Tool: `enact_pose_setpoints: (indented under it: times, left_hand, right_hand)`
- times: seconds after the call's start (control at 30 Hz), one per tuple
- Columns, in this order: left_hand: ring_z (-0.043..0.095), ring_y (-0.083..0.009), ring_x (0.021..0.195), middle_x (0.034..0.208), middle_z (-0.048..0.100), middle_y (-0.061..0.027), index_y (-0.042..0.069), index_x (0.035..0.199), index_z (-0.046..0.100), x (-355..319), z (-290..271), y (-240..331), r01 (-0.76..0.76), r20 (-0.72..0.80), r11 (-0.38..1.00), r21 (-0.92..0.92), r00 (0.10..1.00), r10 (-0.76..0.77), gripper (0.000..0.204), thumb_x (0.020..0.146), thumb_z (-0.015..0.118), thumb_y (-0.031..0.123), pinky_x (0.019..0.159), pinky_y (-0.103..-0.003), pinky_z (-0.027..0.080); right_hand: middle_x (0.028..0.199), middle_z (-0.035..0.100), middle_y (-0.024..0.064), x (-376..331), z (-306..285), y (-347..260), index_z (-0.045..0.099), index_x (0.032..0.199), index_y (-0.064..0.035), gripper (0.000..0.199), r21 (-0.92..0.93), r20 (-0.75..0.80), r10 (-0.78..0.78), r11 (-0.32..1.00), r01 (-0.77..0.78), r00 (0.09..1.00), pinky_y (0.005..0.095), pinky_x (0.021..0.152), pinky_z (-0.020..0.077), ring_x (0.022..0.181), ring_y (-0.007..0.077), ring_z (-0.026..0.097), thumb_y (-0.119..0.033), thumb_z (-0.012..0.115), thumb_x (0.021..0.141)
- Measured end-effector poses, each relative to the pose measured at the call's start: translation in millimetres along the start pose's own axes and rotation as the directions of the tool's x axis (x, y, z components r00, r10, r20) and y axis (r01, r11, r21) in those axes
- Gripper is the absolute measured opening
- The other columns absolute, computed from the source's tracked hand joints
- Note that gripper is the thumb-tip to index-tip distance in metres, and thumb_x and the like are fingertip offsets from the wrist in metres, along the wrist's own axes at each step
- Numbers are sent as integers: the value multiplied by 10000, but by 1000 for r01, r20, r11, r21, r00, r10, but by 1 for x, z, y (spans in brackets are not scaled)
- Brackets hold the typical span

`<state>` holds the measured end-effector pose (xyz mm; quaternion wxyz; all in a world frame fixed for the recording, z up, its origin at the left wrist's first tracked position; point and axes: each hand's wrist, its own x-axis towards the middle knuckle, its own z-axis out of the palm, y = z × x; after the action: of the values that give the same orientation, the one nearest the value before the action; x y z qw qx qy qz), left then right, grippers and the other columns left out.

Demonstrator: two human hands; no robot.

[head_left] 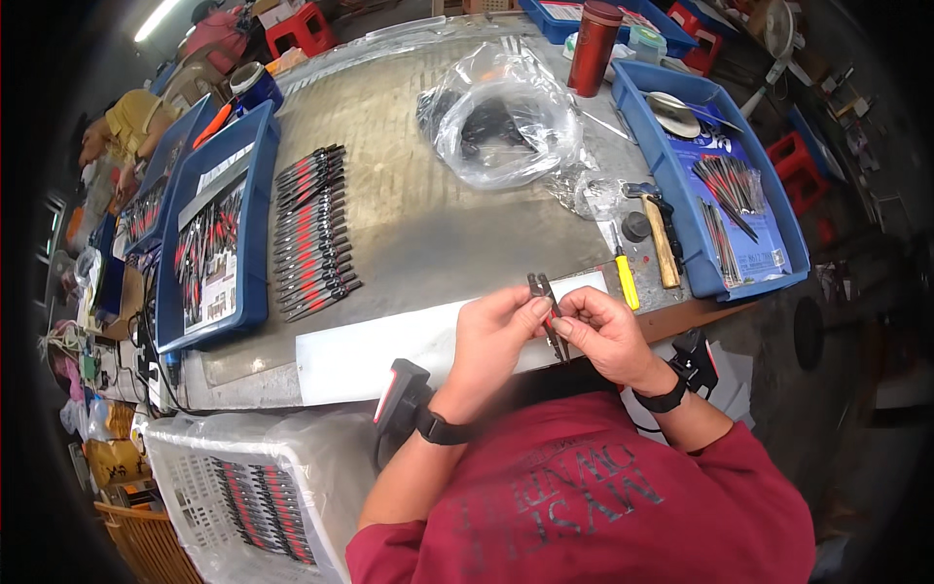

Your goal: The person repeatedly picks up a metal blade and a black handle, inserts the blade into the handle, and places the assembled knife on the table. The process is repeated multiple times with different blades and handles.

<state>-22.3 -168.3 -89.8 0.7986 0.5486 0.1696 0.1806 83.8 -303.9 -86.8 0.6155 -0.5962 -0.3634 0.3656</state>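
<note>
Both hands meet at the table's near edge, over a white strip (375,352). Between them are slim black-and-red pieces (541,284), lying side by side and pointing away from me; their exact kind is too small to tell. My left hand (494,336) pinches them from the left with thumb and fingers. From the other side my right hand (605,336) closes on the same pieces, its thumb pressed near their middle. A neat column of similar black-and-red pieces (311,234) lies on the table to the left.
Blue trays (261,204) at left and a blue tray (715,290) at right hold more pieces. A yellow-handled screwdriver (626,282) and hammer (664,248) lie right of my hands. Farther back are a clear plastic bag (506,161) and red tumbler (593,49). A white basket (297,457) stands lower left.
</note>
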Motion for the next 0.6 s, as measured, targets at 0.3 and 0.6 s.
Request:
enact_pose_setpoints:
  times: [0.3, 0.6]
  left_hand:
    - [545, -62, 661, 767, 616, 10, -1, 897, 668, -1, 0, -5, -6, -12, 1000, 6, 1000, 6, 98, 879, 643, 93, 625, -208, 455]
    - [550, -62, 661, 775, 624, 6, -6, 921, 670, -2, -1, -6, 7, -5, 1000, 13, 1000, -7, 112, 880, 643, 95, 627, -209, 460]
  right_hand:
    - [828, 568, -3, 0, 5, 1, 538, 945, 2, 55, -66, -31, -39, 997, 37, 999, 185, 645, 428, 739, 40, 511, -35, 565, 914]
    - [925, 670, 57, -2, 4, 5, 585, 991, 14, 122, 3, -16, -18, 1000, 18, 1000, 239, 771, 481, 878, 88, 607, -85, 566, 922]
